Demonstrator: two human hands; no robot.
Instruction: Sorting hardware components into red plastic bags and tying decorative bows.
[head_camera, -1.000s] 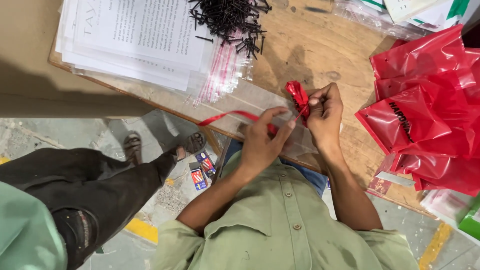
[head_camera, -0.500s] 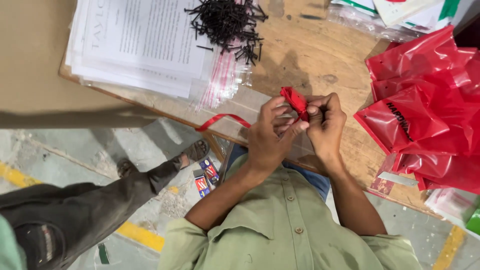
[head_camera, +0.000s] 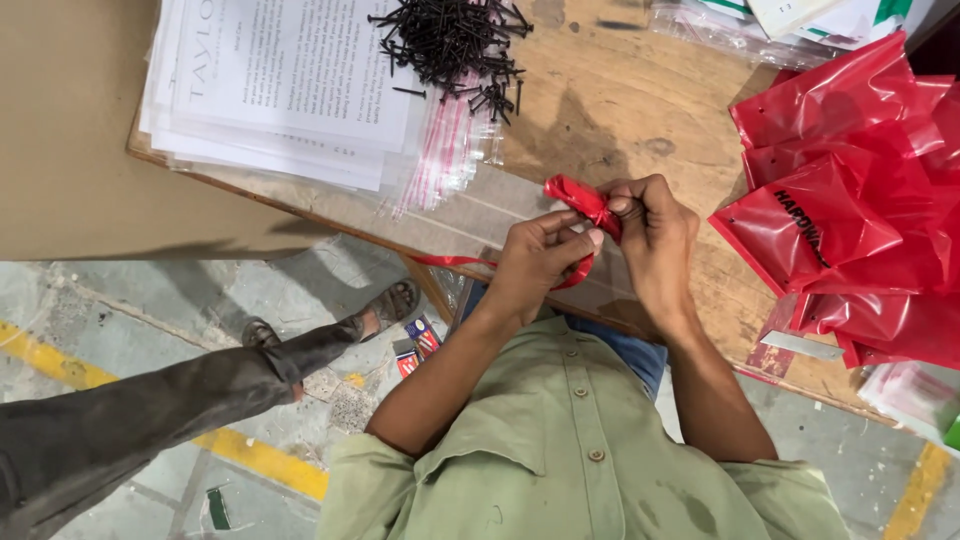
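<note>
Red plastic bag — thin, light, slippery — sat bunched over the bench edge, both my hands' fingers pinched on its gathered neck, the best grip.

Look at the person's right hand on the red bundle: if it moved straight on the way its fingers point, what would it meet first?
The right hand points toward the left hand, so it would meet the small red bundle pinched between them, then the left fingers. Depth is hard to judge, but they already look in contact.

Red ribbon, red bags, black screws, green shirt.
</note>
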